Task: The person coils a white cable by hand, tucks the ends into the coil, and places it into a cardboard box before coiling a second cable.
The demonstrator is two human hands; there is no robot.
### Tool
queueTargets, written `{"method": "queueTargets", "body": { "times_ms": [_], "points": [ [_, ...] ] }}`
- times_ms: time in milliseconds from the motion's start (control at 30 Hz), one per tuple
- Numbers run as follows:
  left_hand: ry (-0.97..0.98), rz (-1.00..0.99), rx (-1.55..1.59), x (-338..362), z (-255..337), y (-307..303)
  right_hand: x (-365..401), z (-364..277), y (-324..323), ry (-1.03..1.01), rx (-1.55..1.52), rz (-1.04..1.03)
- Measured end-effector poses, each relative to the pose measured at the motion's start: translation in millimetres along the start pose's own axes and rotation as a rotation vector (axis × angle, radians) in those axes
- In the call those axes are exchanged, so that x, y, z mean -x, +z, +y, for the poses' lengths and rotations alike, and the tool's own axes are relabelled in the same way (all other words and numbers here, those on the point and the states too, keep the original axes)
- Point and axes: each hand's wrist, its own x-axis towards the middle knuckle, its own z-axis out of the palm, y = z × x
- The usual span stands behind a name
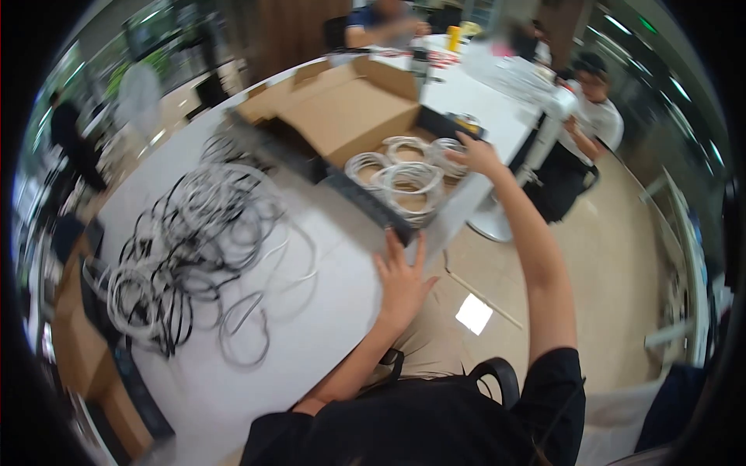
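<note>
An open cardboard box (364, 203), dark outside and brown inside, stands at the table's right edge. Several coils of white cable (409, 186) lie in it. My left hand (400, 289) has its fingers spread, with the fingertips against the box's near corner. At the far right corner, my right hand (478, 155) grips the side wall, its thumb over the inside beside a white coil (448, 147). Blur partly hides those fingertips. Left of the box, a tangled heap of black and white cables (198, 233) spreads over the white table (326, 311).
Another cardboard box (85, 349) stands at the left edge. A person in a white top (602, 120) sits at the right, and another person (381, 27) is across the table. A yellow bottle (453, 39) stands at the back. A stick (486, 299) lies on the floor.
</note>
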Motion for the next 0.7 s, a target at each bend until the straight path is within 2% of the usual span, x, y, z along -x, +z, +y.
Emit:
{"method": "queueTargets", "body": {
  "times_ms": [67, 133, 200, 233, 333, 400, 500, 567, 700],
  "points": [
    [-0.002, 0.034, 0.071, 1.6, -4.0, 3.3, 5.8, -2.7, 0.8, -0.014, -0.089, 0.100],
    [-0.008, 0.067, 0.085, 2.4, -5.8, -0.3, -2.8, 12.2, 22.4, -0.176, -0.161, 0.347],
    [-0.006, 0.093, 0.134, 3.1, -5.8, -4.6, 7.6, -1.2, 12.7, -0.294, -0.217, 0.416],
    [-0.008, 0.162, 0.212, 3.7, -6.6, -5.4, 15.9, -14.4, 3.6, -0.340, -0.269, 0.419],
    [-0.029, 0.175, 0.430, 17.2, -13.9, -19.7, 41.8, -63.1, -17.9, -0.496, -0.357, 0.486],
    [-0.055, 0.175, 0.387, 33.1, -22.7, -38.4, 57.1, -100.7, -30.9, -0.571, -0.445, 0.429],
    [-0.074, 0.164, 0.308, 59.3, -37.7, -80.0, 79.3, -159.9, -43.6, -0.808, -0.469, 0.480],
    [-0.111, 0.177, 0.344, 77.5, -56.3, -109.6, 96.9, -196.9, -41.3, -0.874, -0.594, 0.296],
    [-0.248, 0.192, 0.303, 116.0, -89.1, -168.5, 133.0, -255.5, -15.9, -1.144, -0.525, -0.025]
  ]
}}
